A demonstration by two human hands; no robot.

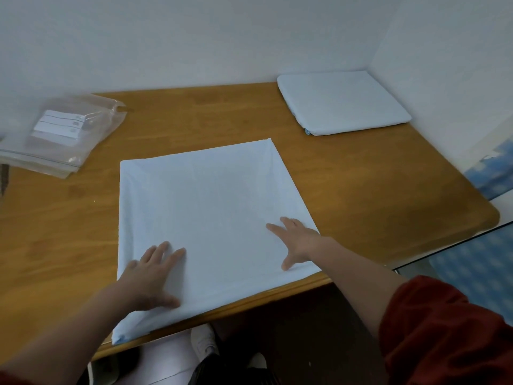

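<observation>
The folded sheet (211,207) lies flat in the middle of the desk (361,190), and its near left corner hangs over the front edge. That overhang is probably the main risk. If the palms drag toward the body while smoothing, the smooth cloth may slide on the polished wood and the whole square could slip off into the lap. Uneven pressure from the two sides could also skew the layers, so the next fold would come out crooked. A ridge already stands up along the far right edge and could get pressed into a hard crease.

The sheet is pale blue, thin and soft, folded to a rough square. It has faint wrinkles down the left side, and the far right corner is slightly raised.

The left hand (151,276) lies flat on the near left part with its fingers spread, grasping nothing. The right hand (295,243) presses the near right edge in the same way, also flat with the thumb splayed.

A second folded cloth (341,102) of the same colour sits in the far right corner against the wall, well apart from the sheet. Clear plastic bags (61,134) lie at the far left.
</observation>
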